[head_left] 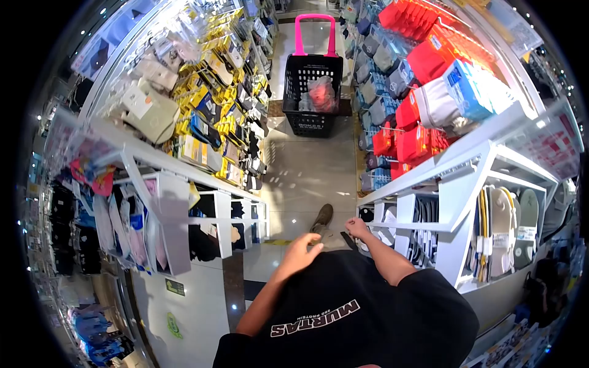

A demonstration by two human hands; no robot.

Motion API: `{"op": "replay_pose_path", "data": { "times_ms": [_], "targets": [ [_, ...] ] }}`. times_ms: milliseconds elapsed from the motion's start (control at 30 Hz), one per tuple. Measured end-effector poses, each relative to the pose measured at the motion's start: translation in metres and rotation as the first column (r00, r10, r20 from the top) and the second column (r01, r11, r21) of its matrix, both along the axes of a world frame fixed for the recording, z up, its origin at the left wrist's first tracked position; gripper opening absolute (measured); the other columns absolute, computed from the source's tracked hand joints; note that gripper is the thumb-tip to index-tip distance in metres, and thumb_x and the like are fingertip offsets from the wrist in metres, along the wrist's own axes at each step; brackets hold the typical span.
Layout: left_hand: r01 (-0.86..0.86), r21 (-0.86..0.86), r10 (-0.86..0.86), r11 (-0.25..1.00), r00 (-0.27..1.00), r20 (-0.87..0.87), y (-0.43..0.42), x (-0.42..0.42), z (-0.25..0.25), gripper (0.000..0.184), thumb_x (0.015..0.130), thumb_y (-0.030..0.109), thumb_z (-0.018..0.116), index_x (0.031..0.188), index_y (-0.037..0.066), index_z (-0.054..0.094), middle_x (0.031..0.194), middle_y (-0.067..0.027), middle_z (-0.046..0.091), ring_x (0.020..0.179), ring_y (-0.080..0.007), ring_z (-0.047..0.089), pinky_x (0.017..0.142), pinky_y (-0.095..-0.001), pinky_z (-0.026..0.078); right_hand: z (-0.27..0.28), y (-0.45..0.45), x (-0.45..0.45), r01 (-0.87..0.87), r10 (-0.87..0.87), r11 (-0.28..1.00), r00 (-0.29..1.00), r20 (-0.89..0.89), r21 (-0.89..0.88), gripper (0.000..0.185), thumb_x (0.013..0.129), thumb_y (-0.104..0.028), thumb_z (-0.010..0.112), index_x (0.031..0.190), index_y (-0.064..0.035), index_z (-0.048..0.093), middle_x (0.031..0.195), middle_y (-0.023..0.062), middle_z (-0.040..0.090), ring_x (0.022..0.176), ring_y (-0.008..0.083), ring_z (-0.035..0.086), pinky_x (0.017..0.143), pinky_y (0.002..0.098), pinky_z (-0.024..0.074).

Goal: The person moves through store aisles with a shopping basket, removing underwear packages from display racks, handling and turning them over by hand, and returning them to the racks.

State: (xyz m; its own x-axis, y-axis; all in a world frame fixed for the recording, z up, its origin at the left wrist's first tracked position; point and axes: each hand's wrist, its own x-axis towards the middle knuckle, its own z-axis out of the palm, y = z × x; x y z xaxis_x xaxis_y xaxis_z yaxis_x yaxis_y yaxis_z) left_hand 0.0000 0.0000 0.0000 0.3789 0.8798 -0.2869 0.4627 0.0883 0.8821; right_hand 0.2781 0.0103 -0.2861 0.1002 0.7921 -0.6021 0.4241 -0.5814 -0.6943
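Note:
My left hand (pixel 304 251) is in front of my black T-shirt (pixel 368 306), its fingers apart and holding nothing. To its right, my right hand (pixel 356 227) has its fingers curled closed, and nothing shows in them. It is close to the lower white shelf unit on the right. Farther up the aisle, out of reach of both hands, stands a black shopping basket (pixel 313 122) with a raised pink handle (pixel 316 17). Inside the basket lie clear plastic packs, one with reddish contents (pixel 321 95). One brown shoe (pixel 324 216) shows on the floor ahead of my hands.
Racks of packaged socks (pixel 211 110) with yellow cards line the left side. Red packs (pixel 423 61) and grey and blue ones hang on the right. White shelf frames (pixel 429 187) jut in on both sides. The tiled aisle (pixel 310 168) runs between them.

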Motion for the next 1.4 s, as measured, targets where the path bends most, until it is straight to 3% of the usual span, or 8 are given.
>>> {"op": "replay_pose_path", "data": {
  "times_ms": [167,533,767,833,900,967,1167,1400],
  "targets": [
    [-0.027,0.037,0.03,0.999,0.995,-0.095,0.1,-0.027,0.006,0.034,0.089,0.024,0.067,0.114,0.001,0.063,0.108,-0.0164,0.068,0.094,-0.0286,0.066,0.079,-0.0364,0.051,0.02,0.082,-0.045,0.002,0.01,0.994,0.994,-0.105,0.106,0.025,0.084,-0.016,0.068,0.103,0.001,0.065,0.081,0.0078,0.067,0.07,0.0149,0.064,0.064,0.029,0.0518],
    [0.126,0.013,-0.126,0.992,0.975,0.18,0.227,0.079,0.017,0.027,0.091,0.016,0.065,0.111,-0.002,0.065,0.102,-0.0136,0.07,0.089,-0.0199,0.066,0.084,-0.0314,0.051,0.209,0.258,0.0,0.306,-0.199,0.858,0.938,-0.283,0.412,0.036,0.089,-0.015,0.066,0.121,-0.0004,0.056,0.092,0.0058,0.067,0.077,0.012,0.062,0.069,0.0272,0.0512],
    [0.322,-0.045,-0.283,0.946,0.884,0.372,0.307,0.138,0.014,0.019,0.094,0.012,0.063,0.105,-0.004,0.063,0.093,-0.0053,0.069,0.087,-0.0095,0.062,0.079,-0.0253,0.049,0.366,0.234,0.039,0.552,-0.491,0.442,0.808,-0.325,0.707,0.037,0.09,-0.008,0.064,0.124,0.0003,0.053,0.094,0.0077,0.067,0.081,0.0145,0.065,0.076,0.0281,0.052],
    [0.362,-0.008,-0.321,0.932,0.837,0.443,0.338,0.164,0.027,0.019,0.093,0.012,0.064,0.105,-0.002,0.062,0.092,-0.0039,0.068,0.086,-0.0086,0.062,0.079,-0.0244,0.049,0.406,0.22,0.041,0.406,-0.64,0.172,0.739,-0.211,0.898,0.033,0.087,-0.002,0.064,0.119,0.0009,0.055,0.095,0.0107,0.066,0.085,0.0164,0.066,0.079,0.0297,0.0515],
    [0.362,0.079,-0.355,0.929,0.809,0.469,0.364,0.195,0.045,0.019,0.093,0.012,0.064,0.107,0.0,0.061,0.09,0.0005,0.063,0.078,-0.0056,0.055,0.07,-0.0205,0.045,0.433,0.203,0.047,0.139,-0.811,0.173,0.582,0.061,0.975,0.035,0.082,0.006,0.063,0.116,0.0017,0.055,0.101,0.0138,0.06,0.087,0.0168,0.06,0.076,0.0292,0.0522],
    [0.424,0.019,-0.355,0.906,0.733,0.58,0.388,0.232,0.072,0.024,0.094,0.013,0.064,0.113,0.0,0.058,0.092,0.0005,0.062,0.079,-0.0065,0.053,0.072,-0.0221,0.045,0.441,0.207,0.039,0.127,-0.85,-0.105,0.504,-0.155,0.986,0.045,0.081,0.007,0.063,0.123,0.0028,0.048,0.123,0.0147,0.047,0.099,0.0194,0.056,0.079,0.0302,0.0513],
    [0.558,0.484,-0.737,0.675,0.466,0.49,0.435,0.312,0.137,0.048,0.09,0.011,0.067,0.133,-0.001,0.047,0.115,-0.0097,0.06,0.099,-0.0147,0.059,0.087,-0.0293,0.049,0.478,0.249,0.045,0.145,-0.98,-0.165,0.087,-0.179,0.976,0.073,0.08,0.001,0.071,0.143,-0.0021,0.035,0.13,0.0146,0.045,0.111,0.0207,0.051,0.094,0.0346,0.0442],
    [0.933,0.025,-0.527,0.359,0.18,0.831,0.439,0.296,0.143,0.022,0.092,0.009,0.064,0.109,-0.005,0.063,0.097,-0.0071,0.068,0.085,-0.0081,0.059,0.078,-0.0257,0.049,0.479,0.261,0.041,0.433,-0.841,-0.412,0.158,-0.518,0.802,0.055,0.088,0.002,0.066,0.137,-0.0007,0.043,0.112,0.0045,0.059,0.1,0.0136,0.057,0.085,0.0249,0.0459]
  ]
}}
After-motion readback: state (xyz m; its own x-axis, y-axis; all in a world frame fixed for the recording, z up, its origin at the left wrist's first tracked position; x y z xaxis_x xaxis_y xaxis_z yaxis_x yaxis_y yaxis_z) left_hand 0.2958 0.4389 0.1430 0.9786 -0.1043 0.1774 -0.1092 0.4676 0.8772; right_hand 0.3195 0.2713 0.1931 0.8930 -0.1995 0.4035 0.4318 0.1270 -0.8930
